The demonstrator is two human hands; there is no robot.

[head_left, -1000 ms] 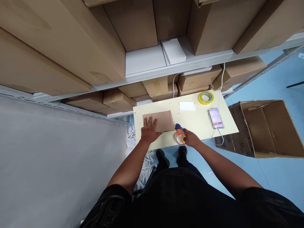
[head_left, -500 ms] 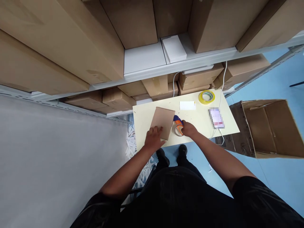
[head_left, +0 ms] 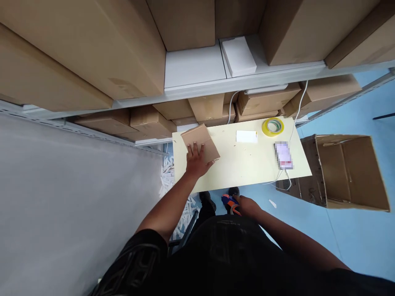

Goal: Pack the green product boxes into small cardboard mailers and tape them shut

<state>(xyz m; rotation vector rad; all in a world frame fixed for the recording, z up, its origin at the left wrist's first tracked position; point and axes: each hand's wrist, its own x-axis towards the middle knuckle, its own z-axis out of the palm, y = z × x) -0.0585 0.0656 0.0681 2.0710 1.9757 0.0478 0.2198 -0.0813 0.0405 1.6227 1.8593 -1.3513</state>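
Note:
A small flat cardboard box (head_left: 210, 147) lies turned at an angle on the left part of the pale table (head_left: 234, 164). My left hand (head_left: 197, 163) rests on it with fingers spread, the thumb by its near right corner. My right hand (head_left: 247, 205) is below the table's front edge, close to my body. Its fingers are wrapped round a blue and orange tape dispenser (head_left: 228, 200), which hangs over the floor near my shoes.
On the table lie a white label sheet (head_left: 246, 136), a yellow tape roll (head_left: 273, 127) and a phone (head_left: 283, 155) with a white cable. A large opened carton (head_left: 352, 172) stands at the right. Shelves (head_left: 197, 87) with cartons run behind; paper shreds (head_left: 168, 174) cover the floor at left.
My right hand has drawn the tape dispenser back from beside the box to below the table edge. The box has turned and shifted left and away under my left hand.

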